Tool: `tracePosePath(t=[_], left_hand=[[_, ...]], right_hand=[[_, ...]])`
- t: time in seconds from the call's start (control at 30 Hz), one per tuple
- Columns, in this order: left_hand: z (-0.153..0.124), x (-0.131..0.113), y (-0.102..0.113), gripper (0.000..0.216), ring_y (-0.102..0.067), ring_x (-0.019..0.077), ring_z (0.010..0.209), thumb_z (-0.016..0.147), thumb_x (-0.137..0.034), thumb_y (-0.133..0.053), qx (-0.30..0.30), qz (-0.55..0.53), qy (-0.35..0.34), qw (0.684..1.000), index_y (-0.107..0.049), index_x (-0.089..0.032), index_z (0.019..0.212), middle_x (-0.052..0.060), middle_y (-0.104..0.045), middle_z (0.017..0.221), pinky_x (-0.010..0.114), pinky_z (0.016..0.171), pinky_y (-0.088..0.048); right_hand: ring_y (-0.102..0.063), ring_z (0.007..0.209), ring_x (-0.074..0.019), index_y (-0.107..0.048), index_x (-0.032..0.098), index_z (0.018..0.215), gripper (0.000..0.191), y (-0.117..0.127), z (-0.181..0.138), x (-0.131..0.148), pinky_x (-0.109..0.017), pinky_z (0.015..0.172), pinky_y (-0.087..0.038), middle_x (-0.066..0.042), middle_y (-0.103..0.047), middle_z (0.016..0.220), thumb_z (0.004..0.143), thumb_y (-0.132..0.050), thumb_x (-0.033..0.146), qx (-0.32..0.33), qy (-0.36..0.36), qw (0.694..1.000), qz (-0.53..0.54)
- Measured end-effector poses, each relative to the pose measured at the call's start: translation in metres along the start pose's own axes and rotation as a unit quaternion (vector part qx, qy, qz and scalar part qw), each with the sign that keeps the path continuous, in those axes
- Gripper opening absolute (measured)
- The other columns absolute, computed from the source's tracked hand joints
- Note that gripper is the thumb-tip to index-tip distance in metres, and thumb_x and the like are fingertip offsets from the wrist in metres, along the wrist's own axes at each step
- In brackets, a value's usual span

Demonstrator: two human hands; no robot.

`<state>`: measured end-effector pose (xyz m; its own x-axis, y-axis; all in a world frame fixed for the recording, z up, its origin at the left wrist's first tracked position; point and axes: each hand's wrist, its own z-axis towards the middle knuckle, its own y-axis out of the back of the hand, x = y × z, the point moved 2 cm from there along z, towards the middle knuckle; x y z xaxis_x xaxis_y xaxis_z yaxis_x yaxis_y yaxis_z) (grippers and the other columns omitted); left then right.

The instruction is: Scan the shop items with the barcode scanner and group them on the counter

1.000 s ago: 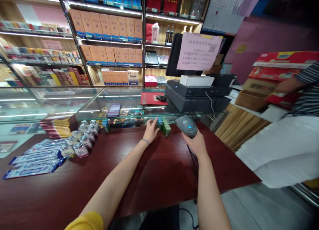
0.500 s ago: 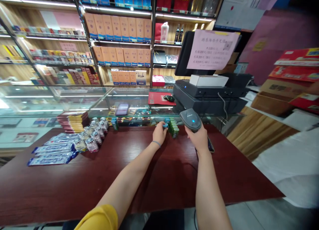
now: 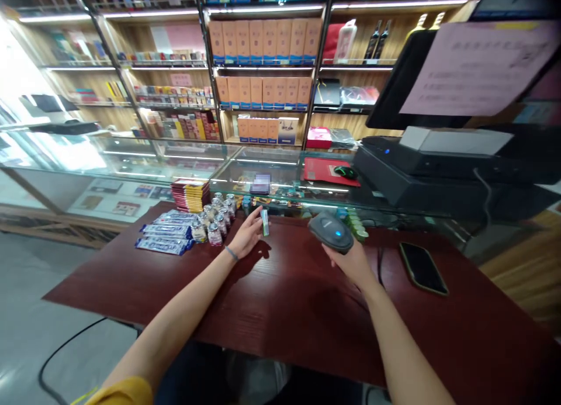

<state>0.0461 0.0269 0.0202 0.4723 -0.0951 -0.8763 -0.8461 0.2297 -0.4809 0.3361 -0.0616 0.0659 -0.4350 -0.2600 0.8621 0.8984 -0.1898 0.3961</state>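
Note:
My left hand holds a small green and blue pack upright in its fingertips, just above the dark red table. My right hand grips a grey barcode scanner with a blue light, its head turned toward the pack. A stack of similar green packs stands on the table just behind the scanner. The two hands are a short way apart.
Small jars, blue wrapped bars and a stack of red-yellow boxes lie left of my left hand. A black phone lies at right. Behind are a glass counter, a till with monitor and stocked shelves.
My left hand has lifted one pack from the green stack and carried it left, away from the stack. The scanner has tilted toward it. My head has turned left.

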Motion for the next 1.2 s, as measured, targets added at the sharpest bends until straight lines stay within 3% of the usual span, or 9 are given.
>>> tracePosePath(t=[0.13,0.27,0.43,0.57,0.73,1.0,1.2], left_hand=[[-0.011,-0.001,0.029,0.051,-0.068,0.0195,0.106,0.089,-0.03,-0.069,-0.037,-0.032,0.025,0.998,-0.053,-0.027,0.138,0.008,-0.066,0.126,0.034,0.086,-0.058],[-0.011,0.004,0.043,0.039,-0.069,0.0186,0.103,0.091,-0.029,-0.067,-0.077,-0.046,0.015,0.996,-0.059,-0.022,0.128,0.01,-0.066,0.125,0.033,0.082,-0.059],[-0.008,0.004,0.047,0.041,-0.069,0.0183,0.102,0.089,-0.029,-0.069,-0.086,-0.051,0.013,0.995,-0.059,-0.023,0.128,0.009,-0.066,0.123,0.032,0.083,-0.058],[-0.004,0.007,0.052,0.044,-0.068,0.0195,0.104,0.087,-0.031,-0.071,-0.085,-0.056,0.012,0.995,-0.059,-0.024,0.129,0.009,-0.066,0.123,0.038,0.091,-0.056],[-0.001,0.012,0.055,0.049,-0.067,0.021,0.106,0.082,-0.037,-0.077,-0.071,-0.061,-0.004,0.996,-0.06,-0.027,0.126,0.007,-0.067,0.119,0.045,0.099,-0.051],[-0.003,0.01,0.05,0.063,-0.069,0.0224,0.101,0.076,-0.037,-0.08,-0.146,0.022,-0.059,0.987,-0.054,-0.022,0.132,0.008,-0.069,0.111,0.033,0.077,-0.058],[0.017,0.01,0.052,0.035,-0.068,0.0214,0.108,0.079,-0.017,-0.073,-0.244,0.196,-0.169,0.935,-0.065,-0.015,0.114,0.011,-0.072,0.113,0.038,0.102,-0.051]], right_hand=[[-0.074,0.077,-0.0261,-0.056,0.027,0.113,0.041,-0.039,-0.01,0.014,-0.031,0.067,-0.051,-0.002,-0.075,0.087,0.075,-0.069,0.034,0.101,0.047,0.987,-0.119],[-0.076,0.078,-0.0319,-0.052,0.031,0.114,0.045,-0.063,-0.022,0.025,-0.03,0.061,-0.045,0.0,-0.076,0.085,0.073,-0.069,0.031,0.165,0.066,0.952,-0.249],[-0.076,0.082,-0.0346,-0.046,0.03,0.123,0.052,-0.07,-0.028,0.027,-0.031,0.06,-0.042,-0.003,-0.078,0.093,0.077,-0.067,0.03,0.196,0.103,0.929,-0.297],[-0.076,0.083,-0.0364,-0.05,0.027,0.112,0.037,-0.07,-0.028,0.025,-0.03,0.06,-0.039,-0.005,-0.078,0.089,0.079,-0.066,0.031,0.216,0.108,0.914,-0.324],[-0.076,0.083,-0.0365,-0.052,0.026,0.106,0.033,-0.071,-0.03,0.025,-0.03,0.059,-0.037,-0.005,-0.077,0.085,0.077,-0.068,0.029,0.22,0.114,0.909,-0.335],[-0.076,0.085,-0.0365,-0.051,0.024,0.108,0.035,-0.067,-0.027,0.02,-0.03,0.061,-0.043,-0.006,-0.076,0.084,0.078,-0.066,0.03,0.192,0.099,0.933,-0.288],[-0.077,0.084,-0.0347,-0.054,0.025,0.108,0.033,-0.062,-0.023,0.008,-0.031,0.062,-0.049,-0.006,-0.077,0.084,0.078,-0.064,0.031,0.151,0.094,0.944,-0.278]])
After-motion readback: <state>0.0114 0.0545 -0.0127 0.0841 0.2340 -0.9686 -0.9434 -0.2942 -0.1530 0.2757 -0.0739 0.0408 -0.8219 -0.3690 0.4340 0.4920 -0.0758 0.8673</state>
